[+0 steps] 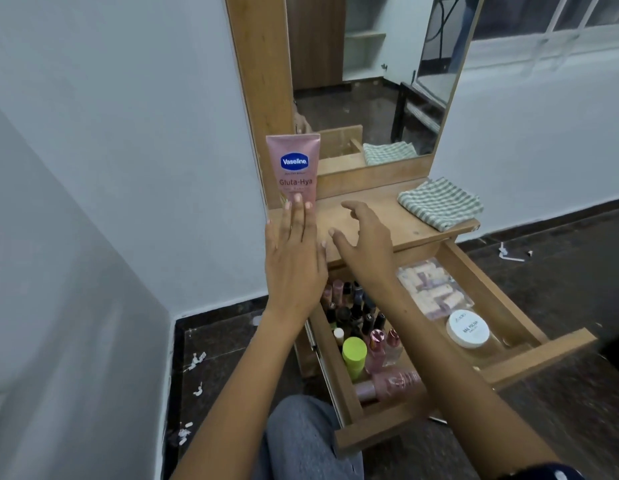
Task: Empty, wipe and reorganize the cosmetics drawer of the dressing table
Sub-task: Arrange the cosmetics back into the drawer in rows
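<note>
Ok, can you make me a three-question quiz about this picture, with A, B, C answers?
1. Where is the Vaseline tube?
A. in the drawer
B. standing on the dressing table top
C. on the floor

2. What colour is the cap of the bottle in the drawer?
A. lime green
B. red
C. blue

3. The drawer is:
A. shut
B. pulled open, still holding cosmetics
C. pulled open and empty

Answers: 1 B, it stands upright by the mirror frame, left hand at its base. 2 A, the cap is bright lime. 3 B, bottles and a white jar lie inside.
</note>
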Demonstrator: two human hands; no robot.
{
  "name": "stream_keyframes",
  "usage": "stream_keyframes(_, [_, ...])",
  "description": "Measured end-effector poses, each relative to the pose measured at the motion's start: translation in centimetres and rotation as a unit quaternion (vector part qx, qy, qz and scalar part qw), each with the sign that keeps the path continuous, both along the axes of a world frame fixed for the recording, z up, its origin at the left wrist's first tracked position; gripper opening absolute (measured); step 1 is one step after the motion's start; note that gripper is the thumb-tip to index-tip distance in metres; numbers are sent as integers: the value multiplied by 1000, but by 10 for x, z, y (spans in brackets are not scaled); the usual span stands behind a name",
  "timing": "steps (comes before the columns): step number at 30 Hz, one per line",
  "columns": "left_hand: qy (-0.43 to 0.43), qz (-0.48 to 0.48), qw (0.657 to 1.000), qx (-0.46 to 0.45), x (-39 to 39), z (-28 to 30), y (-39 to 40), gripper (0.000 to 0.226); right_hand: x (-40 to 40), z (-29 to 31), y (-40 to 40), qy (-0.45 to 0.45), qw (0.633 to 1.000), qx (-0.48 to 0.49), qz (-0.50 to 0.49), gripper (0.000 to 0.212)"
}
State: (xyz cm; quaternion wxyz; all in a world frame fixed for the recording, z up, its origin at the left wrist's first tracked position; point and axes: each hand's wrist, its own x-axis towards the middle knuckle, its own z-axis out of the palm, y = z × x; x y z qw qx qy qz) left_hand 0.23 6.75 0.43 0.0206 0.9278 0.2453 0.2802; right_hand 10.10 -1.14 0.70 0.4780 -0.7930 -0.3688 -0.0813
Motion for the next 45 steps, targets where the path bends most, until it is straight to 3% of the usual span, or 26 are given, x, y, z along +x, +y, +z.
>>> stream_keyframes(4, [-47, 18, 996, 70, 16, 29, 23, 59, 0, 8, 17, -4, 1000, 13, 15, 56])
stream_keyframes(11, [-34, 41, 989, 141, 43, 66, 58, 52, 0, 11, 33, 9, 1000, 13, 18, 61])
stream_keyframes(13, [-64, 33, 985, 159, 46, 73, 57, 50, 0, 10, 34, 19, 1000, 16, 19, 63])
stream_keyframes(19, [-192, -75, 962, 178, 46, 89, 38, 14, -8, 6, 34, 65, 997, 49, 8, 69])
stream_keyframes(22, [-206, -96, 954, 195, 51, 89, 23, 19, -13, 5, 27, 96, 993, 72, -3, 75])
stream_keyframes(24, [-239, -104, 952, 162, 51, 94, 11, 22, -14, 7, 18, 100, 989, 105, -12, 77])
stream_keyframes(27, [-293, -100, 950, 45, 52, 100, -5, 9, -11, 12, 0, 83, 985, 147, -30, 75])
stream_keyframes(30, [-315, -74, 942, -93, 55, 103, -15, 10, -2, 13, -24, -11, 989, 128, -77, 79])
stream_keyframes(32, [-296, -72, 941, -147, 56, 99, -20, 15, 4, 12, -44, -87, 988, 79, -102, 76])
stream_keyframes(34, [-240, -106, 952, -160, 54, 88, -24, 22, 10, 15, -68, -106, 988, 9, -113, 74])
stream_keyframes(38, [-7, -122, 988, -98, 36, 45, -33, 46, 28, 24, -122, -9, 977, -183, -108, 68])
stream_keyframes(41, [179, -109, 976, -67, 19, 8, -36, 57, 36, 24, -152, 61, 955, -265, -116, 57])
stream_keyframes(45, [269, -88, 958, -39, 5, -21, -37, 60, 47, 17, -168, 115, 897, -419, -83, 70])
